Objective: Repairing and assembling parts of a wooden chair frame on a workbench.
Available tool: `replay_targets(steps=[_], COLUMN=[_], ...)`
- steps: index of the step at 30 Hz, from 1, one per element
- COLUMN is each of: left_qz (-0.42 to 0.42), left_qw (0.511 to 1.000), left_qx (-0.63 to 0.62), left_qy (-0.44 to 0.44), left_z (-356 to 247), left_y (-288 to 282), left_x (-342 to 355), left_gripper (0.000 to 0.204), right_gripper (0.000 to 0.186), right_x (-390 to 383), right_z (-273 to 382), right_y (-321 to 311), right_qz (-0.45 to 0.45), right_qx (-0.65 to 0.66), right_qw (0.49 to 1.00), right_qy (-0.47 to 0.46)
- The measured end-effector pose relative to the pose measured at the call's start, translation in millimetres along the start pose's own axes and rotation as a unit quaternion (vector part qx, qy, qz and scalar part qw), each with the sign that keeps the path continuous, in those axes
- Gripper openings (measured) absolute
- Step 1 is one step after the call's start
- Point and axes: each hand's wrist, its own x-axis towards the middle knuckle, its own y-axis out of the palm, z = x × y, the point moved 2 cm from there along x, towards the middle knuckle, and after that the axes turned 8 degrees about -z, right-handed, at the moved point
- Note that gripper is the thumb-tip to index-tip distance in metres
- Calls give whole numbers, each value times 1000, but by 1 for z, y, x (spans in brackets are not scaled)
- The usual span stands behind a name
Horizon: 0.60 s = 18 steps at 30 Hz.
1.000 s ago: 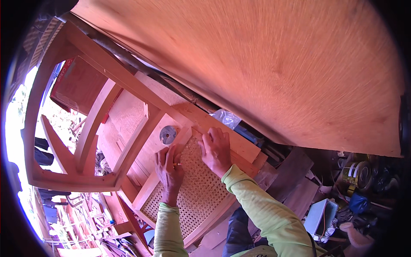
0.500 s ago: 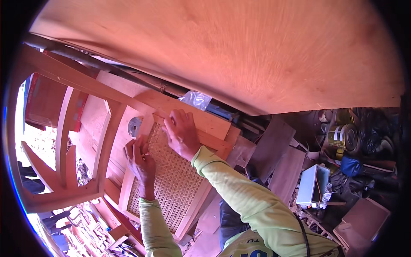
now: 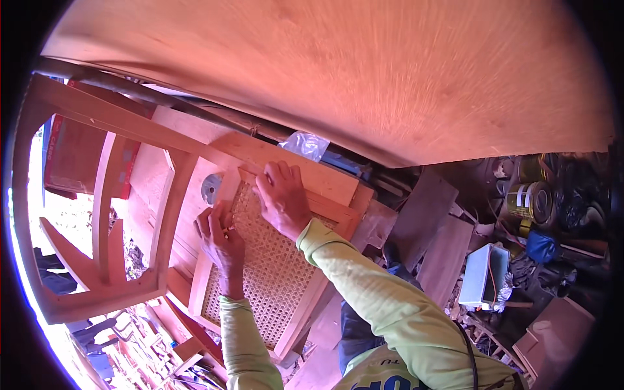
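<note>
A woven cane panel (image 3: 276, 270) is set in a rectangular wooden frame (image 3: 302, 318), lying on the work surface below me. My left hand (image 3: 222, 244) rests over the frame's left rail, its fingers curled and pinched together at the cane's edge. Close to the frame's far corner, my right hand (image 3: 284, 198) bends its fingers down onto the cane near the far rail. Whatever either set of fingertips grips is too small or too hidden to name.
A chair-like wooden frame (image 3: 162, 221) with curved slats stands at the left. A round metal disc (image 3: 210, 188) lies beside the panel. Overhead spans a large plywood sheet (image 3: 364, 78). On the right are a light-blue container (image 3: 480, 276), a metal can (image 3: 530, 201) and boards (image 3: 443, 260).
The whole view has shifted slightly, moving the scene a little to the right. Both hands stay at nearly the same spots on the cane panel, with only slight finger movement.
</note>
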Motion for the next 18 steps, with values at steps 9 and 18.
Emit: replay_targets(steps=[9, 18], left_qz=[-34, -24], left_qw=[999, 999], left_qx=[16, -7], left_qy=[-4, -47], left_z=[4, 5], left_y=[-6, -5], left_x=[-1, -1], left_gripper=[33, 32], right_gripper=[32, 41], right_x=[27, 46], right_z=[-17, -14], right_y=[-8, -5], right_qz=[144, 292], right_qx=[54, -48], right_qw=[984, 938], right_qy=[-88, -181])
